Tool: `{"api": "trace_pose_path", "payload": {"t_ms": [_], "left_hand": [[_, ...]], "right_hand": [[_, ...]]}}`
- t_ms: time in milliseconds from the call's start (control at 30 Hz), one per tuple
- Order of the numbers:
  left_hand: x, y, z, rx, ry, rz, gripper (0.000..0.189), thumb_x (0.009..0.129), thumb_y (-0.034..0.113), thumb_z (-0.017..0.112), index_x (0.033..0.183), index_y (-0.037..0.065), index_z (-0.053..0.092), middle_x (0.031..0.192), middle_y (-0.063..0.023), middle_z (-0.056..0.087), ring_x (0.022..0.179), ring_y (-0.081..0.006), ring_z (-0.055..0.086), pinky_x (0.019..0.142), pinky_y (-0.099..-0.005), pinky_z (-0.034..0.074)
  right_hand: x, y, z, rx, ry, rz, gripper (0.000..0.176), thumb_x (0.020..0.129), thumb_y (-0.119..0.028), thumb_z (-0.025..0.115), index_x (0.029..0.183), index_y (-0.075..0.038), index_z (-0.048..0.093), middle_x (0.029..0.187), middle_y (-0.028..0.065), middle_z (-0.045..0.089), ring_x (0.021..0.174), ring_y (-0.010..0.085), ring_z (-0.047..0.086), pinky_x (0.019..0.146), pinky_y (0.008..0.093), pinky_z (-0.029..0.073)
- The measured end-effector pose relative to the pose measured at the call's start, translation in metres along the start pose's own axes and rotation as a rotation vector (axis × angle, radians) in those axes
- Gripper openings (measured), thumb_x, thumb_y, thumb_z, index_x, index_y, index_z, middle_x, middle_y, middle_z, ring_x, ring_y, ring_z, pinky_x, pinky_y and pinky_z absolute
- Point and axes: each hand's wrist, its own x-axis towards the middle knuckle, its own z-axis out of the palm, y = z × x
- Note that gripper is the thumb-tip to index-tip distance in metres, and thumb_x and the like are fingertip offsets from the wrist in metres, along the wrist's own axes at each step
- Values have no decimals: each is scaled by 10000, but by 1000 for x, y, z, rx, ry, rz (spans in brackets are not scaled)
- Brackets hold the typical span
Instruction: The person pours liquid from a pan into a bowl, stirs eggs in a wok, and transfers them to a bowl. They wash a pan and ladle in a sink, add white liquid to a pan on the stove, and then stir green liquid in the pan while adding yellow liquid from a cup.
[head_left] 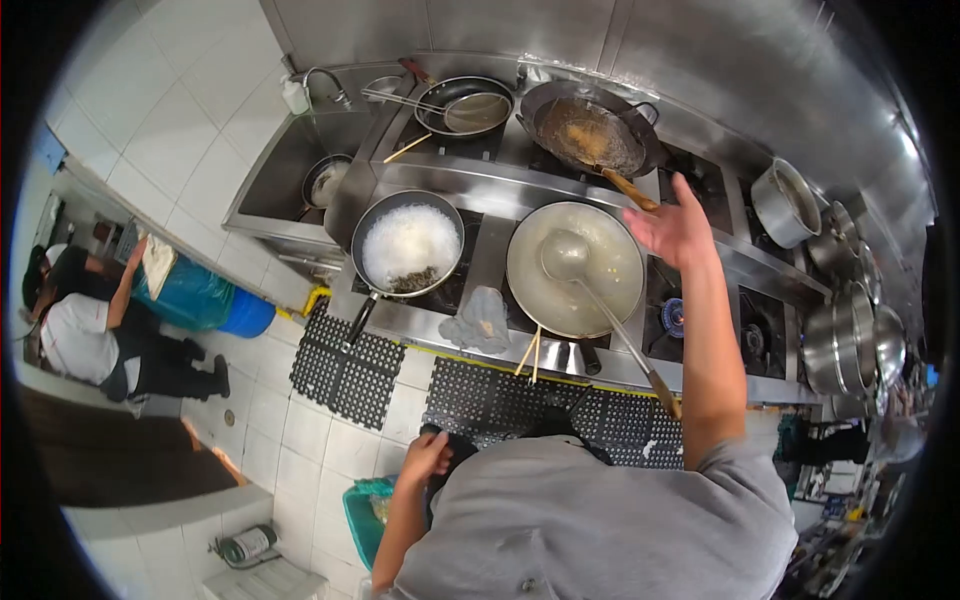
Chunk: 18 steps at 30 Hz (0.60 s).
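The right hand [672, 228] is hovering open, fingers spread and grasping nothing, just short of the wooden handle [630, 190] of the back wok [543, 100], which is sitting at eleven o'clock from that hand. The left hand [425, 457] is hanging low at the waist, toward seven o'clock in the view. Its fingers are curling against something dark, and I cannot tell whether it is gripping.

By the look of the pans, the cooking is running about midway. The back wok, round and dark with use, is holding a browned, crusty mass. The front wok [512, 262], at eight o'clock from the right hand, is carrying a pale, cloudy film, with a steel ladle [565, 255] lying in it, its long shaft reaching out over the stove edge. Further toward nine o'clock, a black frying pan [400, 198] is holding a white grainy heap with a dark patch at its near side. Nothing is showing as plated, so dishing up appears to be left.

A crumpled grey cloth [480, 320] is slumping on the brushed steel ledge, beside pale chopsticks [530, 355]. Black perforated mats [345, 365] are covering the white tiles below.
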Motion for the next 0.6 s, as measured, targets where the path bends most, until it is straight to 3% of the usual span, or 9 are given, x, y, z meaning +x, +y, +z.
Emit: {"api": "trace_pose_path", "payload": {"t_ms": [33, 67, 133, 300, 433, 500, 533, 567, 600], "left_hand": [[-4, -10, -34, 35, 18, -53, 387, 1029, 400, 672, 985, 15, 661, 780, -79, 682, 584, -161, 613, 501, -295, 524], [-6, -18, -65, 66, 37, -99, 386, 1019, 387, 683, 987, 3, 663, 778, -89, 691, 569, -177, 618, 499, -307, 533], [3, -50, -132, 216, 117, -48, 378, 1008, 346, 686, 978, -30, 657, 774, -124, 696, 532, -198, 617, 471, -340, 526], [-8, -73, -248, -7, 312, -134, 413, 1020, 344, 629, 1106, -60, 638, 861, -196, 706, 666, -259, 697, 478, -369, 556], [-16, -119, -262, -66, 284, -273, 340, 1000, 331, 628, 1027, -6, 662, 937, -170, 727, 671, -228, 683, 505, -379, 550], [-23, -147, -246, 925, -116, 358, 266, 921, 221, 695, 1024, -22, 662, 870, -191, 677, 659, -296, 652, 547, -449, 536], [-27, -162, -239, 1235, -101, 756, 250, 881, 165, 728, 1023, -30, 662, 837, -202, 653, 653, -330, 637, 568, -483, 528], [-42, -173, -213, 1062, -102, 581, 241, 890, 176, 716, 1015, -24, 665, 840, -192, 657, 663, -317, 637, 577, -476, 525], [-47, -182, -185, 553, -22, 121, 233, 899, 186, 704, 1007, -18, 668, 844, -181, 662, 674, -305, 637, 586, -468, 523]], "right_hand": [[29, -8, 3, 129, -161, 159, 834, 1066, -571, 541, 1512, 117, 385, 1274, 253, 629, 954, 280, 714, 784, 365, 632], [71, -11, -8, 11, -124, 110, 485, 1105, -364, 524, 1254, 96, 550, 981, 147, 694, 729, 163, 684, 637, 256, 599], [85, -9, 16, 54, -76, 172, 261, 1086, -208, 479, 955, 1, 566, 771, 31, 616, 564, 63, 566, 494, 195, 510], [49, -1, 61, 11, 11, 29, 205, 1049, -124, 455, 897, -16, 540, 740, 15, 591, 506, 60, 507, 425, 200, 449], [41, 6, 69, -41, 76, -48, 192, 1032, -130, 491, 895, -8, 550, 742, 11, 601, 501, 53, 491, 422, 188, 436], [37, 11, 63, -42, 23, -76, 188, 1021, -134, 516, 933, 22, 574, 743, 15, 604, 505, 55, 490, 431, 177, 434], [36, 12, 63, -1, 25, -65, 191, 1020, -137, 519, 942, 28, 577, 738, 13, 598, 505, 56, 483, 431, 178, 428], [33, 11, 64, 35, 30, -46, 195, 1019, -140, 522, 951, 34, 580, 733, 11, 592, 504, 57, 477, 432, 178, 421], [30, 9, 68, 67, 27, -30, 199, 1018, -142, 525, 959, 39, 582, 728, 9, 586, 504, 57, 471, 433, 179, 415]]}}
